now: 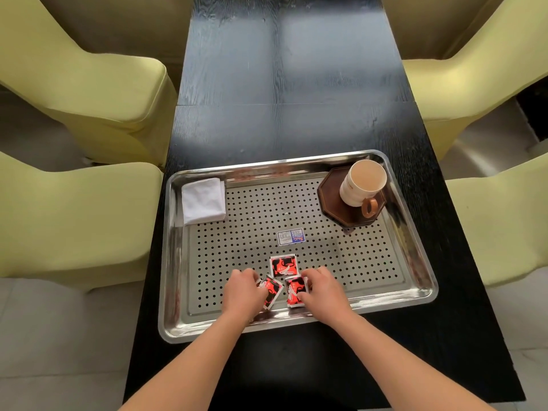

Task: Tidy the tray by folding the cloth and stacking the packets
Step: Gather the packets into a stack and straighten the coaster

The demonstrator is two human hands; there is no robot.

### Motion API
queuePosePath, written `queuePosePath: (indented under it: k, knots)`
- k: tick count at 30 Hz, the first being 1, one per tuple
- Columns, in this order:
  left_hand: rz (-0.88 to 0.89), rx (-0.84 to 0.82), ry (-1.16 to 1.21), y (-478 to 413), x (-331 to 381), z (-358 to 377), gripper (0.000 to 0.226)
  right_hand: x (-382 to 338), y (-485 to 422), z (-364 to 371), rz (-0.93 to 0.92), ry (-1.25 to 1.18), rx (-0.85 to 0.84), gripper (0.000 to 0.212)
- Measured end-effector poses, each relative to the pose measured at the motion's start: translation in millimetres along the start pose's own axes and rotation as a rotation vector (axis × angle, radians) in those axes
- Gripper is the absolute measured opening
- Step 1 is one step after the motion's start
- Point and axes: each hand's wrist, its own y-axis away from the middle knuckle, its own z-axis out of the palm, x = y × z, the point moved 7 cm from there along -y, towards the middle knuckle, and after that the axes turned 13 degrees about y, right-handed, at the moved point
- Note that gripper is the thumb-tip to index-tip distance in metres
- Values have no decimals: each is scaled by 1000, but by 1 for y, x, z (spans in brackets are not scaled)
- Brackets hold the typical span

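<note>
1. Reaching with both bare hands into the near part of the steel tray (421, 232), which sits on the dark counter (281, 84)
2. My left grip (243, 287) is curled on the left packet (272, 290), a red-and-black sachet lying tilted, with my fingers closed over its left edge
3. My right grip (321, 287) is closed on the right packet (295, 292); my thumb presses its lower right corner and my fingers cover its upper right corner
4. These two packets lie just beside each other between my grips; whether they touch I cannot tell
5. A third packet (283, 266) lies flat just beyond them, free of both grips
6. Farther out from my grips a small white-and-blue label (291, 236) sits on the perforated tray floor
7. The white cloth (203, 200) lies folded in the far corner out past my left grip
8. Out past my right grip, in the opposite far corner, a cream mug (363, 183) stands on a dark octagonal coaster (330, 194)
9. Yellow-green chairs (74, 221) stand along both sides of the counter
</note>
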Motion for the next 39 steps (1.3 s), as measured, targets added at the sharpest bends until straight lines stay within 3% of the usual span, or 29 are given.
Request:
queuePosePath:
  k: [5,11,18,29,35,39]
  knots:
    - [-90,25,221,-3,-9,-12,36,3,-3,-2,37,-50,11,39]
    - [-97,-57,291,4,-4,-4,42,6,-5,0,88,-81,16,31]
    - [-163,-118,413,6,-9,1,38,4,-5,-1,74,-96,7,36]
    - [68,-129,-31,19,-11,5,38,-61,0,0,-295,359,42,43]
    - [-28,-45,-58,21,-24,-4,9,-68,4,1,-384,416,134,36]
    - [38,-36,-62,23,-22,-1,30,-54,2,-2,-328,404,167,35]
